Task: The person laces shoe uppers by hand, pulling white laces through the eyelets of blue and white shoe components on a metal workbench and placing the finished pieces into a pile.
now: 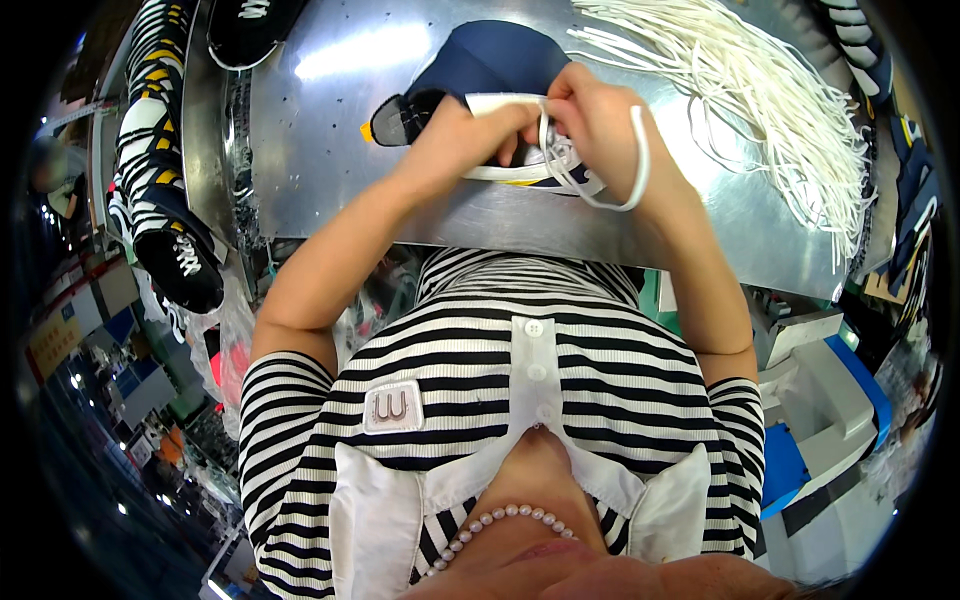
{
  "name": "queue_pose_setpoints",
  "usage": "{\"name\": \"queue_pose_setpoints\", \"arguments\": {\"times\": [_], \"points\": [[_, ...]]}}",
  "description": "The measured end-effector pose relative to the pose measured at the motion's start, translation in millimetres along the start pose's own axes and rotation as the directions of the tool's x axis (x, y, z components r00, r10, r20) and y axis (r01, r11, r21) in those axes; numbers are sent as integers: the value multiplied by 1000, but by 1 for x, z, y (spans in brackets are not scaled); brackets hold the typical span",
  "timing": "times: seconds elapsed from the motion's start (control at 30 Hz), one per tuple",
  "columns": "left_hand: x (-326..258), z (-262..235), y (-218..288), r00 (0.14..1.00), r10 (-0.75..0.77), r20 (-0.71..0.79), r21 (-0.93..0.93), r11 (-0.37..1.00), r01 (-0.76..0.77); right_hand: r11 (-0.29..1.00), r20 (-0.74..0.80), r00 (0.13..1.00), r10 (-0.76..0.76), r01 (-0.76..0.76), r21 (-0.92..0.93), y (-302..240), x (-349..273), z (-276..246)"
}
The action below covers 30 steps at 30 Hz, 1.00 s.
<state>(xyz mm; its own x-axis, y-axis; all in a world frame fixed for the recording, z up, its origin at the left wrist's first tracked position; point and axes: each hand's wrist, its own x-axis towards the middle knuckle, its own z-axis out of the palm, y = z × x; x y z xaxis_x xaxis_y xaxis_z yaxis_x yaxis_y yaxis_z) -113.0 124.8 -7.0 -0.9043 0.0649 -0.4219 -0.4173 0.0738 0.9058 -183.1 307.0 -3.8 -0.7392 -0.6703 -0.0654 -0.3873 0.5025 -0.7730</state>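
A navy shoe upper [500, 55] with a white edge lies on the metal tabletop in front of me. My left hand [475, 135] is closed at its opening, thumb and fingers gripping the edge. Close beside it, my right hand [603, 125] pinches a white shoelace [638, 165] at the shoe's eyelet area. The lace hangs in a loop below the right hand and curls up past the wrist. Both sets of fingertips nearly meet, so the eyelets between them are partly hidden. A black lining part with a yellow tab [367, 132] sticks out left of my left hand.
Many loose white shoelaces [740, 100] are spread over the right side of the metal table [320, 170]. A long row of dark shoes [175, 250] stands along the left. One black shoe [250, 30] lies at the far left. More shoe parts [910, 200] hang beyond the right edge.
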Motion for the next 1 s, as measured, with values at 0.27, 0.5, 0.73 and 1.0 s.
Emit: {"name": "queue_pose_setpoints", "arguments": {"times": [0.27, 0.5, 0.73, 1.0], "points": [[1, -6, 8, 995, 6, -99, 83, 997, 2, 838, -209, 963, 169, -29, 545, 26, 11, 11], [-3, -27, 15, 956, -236, 176, -152, 953, 263, 986, -343, 935, 87, -32, 162, 39, 17, 40], [-98, -63, 130, 822, 525, -221, -864, 285, -415, 984, -444, 884, 144, -80, 161, 31, 19, 43], [-53, -4, -16, 772, 635, 36, 804, 440, -400, 604, -238, 945, 227, 55, 795, 40, 16, 27]]}}
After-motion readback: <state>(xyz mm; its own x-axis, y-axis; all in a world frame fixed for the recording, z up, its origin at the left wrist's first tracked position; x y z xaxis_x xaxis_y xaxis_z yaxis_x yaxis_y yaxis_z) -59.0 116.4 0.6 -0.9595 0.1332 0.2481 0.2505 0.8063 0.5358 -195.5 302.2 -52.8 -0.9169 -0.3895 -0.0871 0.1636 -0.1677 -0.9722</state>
